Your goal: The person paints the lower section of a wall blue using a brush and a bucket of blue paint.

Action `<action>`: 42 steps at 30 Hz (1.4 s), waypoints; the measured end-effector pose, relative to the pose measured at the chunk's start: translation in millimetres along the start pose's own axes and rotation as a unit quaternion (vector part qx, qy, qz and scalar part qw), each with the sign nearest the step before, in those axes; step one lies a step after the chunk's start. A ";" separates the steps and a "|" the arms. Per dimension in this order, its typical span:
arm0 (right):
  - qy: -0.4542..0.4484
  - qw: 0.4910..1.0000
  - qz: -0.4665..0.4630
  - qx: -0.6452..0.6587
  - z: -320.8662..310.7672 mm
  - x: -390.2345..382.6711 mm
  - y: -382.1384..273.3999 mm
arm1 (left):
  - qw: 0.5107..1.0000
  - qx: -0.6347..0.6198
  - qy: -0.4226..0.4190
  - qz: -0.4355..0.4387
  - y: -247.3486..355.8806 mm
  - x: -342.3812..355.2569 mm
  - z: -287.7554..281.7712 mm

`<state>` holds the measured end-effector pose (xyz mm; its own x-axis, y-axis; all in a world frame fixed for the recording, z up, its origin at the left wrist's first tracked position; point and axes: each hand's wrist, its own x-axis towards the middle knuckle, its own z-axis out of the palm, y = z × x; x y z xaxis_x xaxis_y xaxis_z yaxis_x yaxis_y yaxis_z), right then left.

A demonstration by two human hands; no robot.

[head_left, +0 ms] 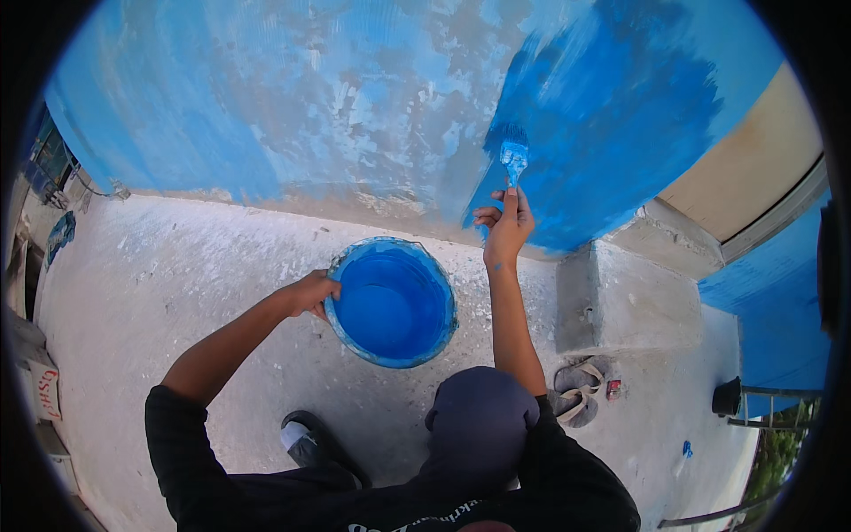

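My right hand (505,226) grips the handle of a paintbrush (513,160), whose blue bristles press against the wall (310,97). Around the brush the wall carries a patch of fresh deep blue paint (612,106); to its left the surface is pale, worn and peeling. My left hand (310,291) holds the rim of a round bucket (392,301) of blue paint standing on the concrete floor in front of my knee.
A concrete step block (620,297) stands right of the bucket, with a pair of sandals (578,390) at its base. My black shoe (310,442) rests on the dusty floor. A metal stand with a dark pot (729,397) is at the far right.
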<state>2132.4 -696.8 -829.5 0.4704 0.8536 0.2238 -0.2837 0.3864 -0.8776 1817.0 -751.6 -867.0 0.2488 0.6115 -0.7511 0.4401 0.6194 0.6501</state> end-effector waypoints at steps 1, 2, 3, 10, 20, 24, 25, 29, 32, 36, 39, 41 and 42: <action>0.012 1.000 0.029 -0.002 -12.7 0.2 20.1 | 0.999 0.010 -0.028 0.012 0.6 11.9 -7.3; 0.026 0.998 0.060 -0.008 -32.7 -2.2 44.7 | 0.998 0.020 -0.059 0.020 -2.4 25.4 -13.5; 0.035 0.993 0.109 -0.010 -44.5 -9.2 66.8 | 0.996 0.023 -0.085 0.030 -10.0 31.4 -21.6; 0.112 0.950 0.284 -0.069 -64.1 -25.2 106.8 | 0.973 0.060 -0.221 0.040 -19.8 97.7 -34.6; -0.009 0.999 0.046 -0.025 27.0 11.1 -45.9 | 0.960 0.139 -0.232 0.076 -18.2 124.4 -11.3; 0.047 0.987 0.153 -0.025 -21.1 1.6 19.9 | 0.960 0.135 -0.235 0.070 -22.4 133.8 -7.7; 0.066 0.978 0.196 -0.033 -38.9 -3.2 39.5 | 0.962 0.136 -0.227 0.070 -21.9 128.4 -5.5; 0.144 0.923 0.349 -0.073 -72.5 -2.1 76.5 | 0.969 0.124 -0.174 0.123 -22.4 107.8 4.9; 0.103 0.949 0.285 -0.090 -29.3 25.2 25.6 | 0.974 0.113 -0.182 0.079 -31.3 85.0 1.2; 0.057 0.976 0.209 -0.029 17.4 55.5 -55.8 | 0.977 0.090 -0.173 0.081 -46.5 72.4 -2.3; -0.016 0.994 0.109 -0.024 40.2 41.2 -79.1 | 0.981 0.070 -0.163 0.073 -57.8 88.6 -4.6; -0.033 0.999 0.023 -0.001 40.2 23.5 -69.3 | 0.978 0.067 -0.173 0.095 -56.6 88.0 -6.6; -0.034 0.999 0.030 -0.011 29.6 21.1 -52.2 | 0.979 0.067 -0.165 0.103 -56.8 91.8 -5.7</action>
<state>2132.4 -688.7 -766.4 0.3943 0.8975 0.1978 -0.2913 0.3261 -0.8993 1809.9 -727.8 -972.3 0.5996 0.5107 -0.6161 0.4547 0.4160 0.7875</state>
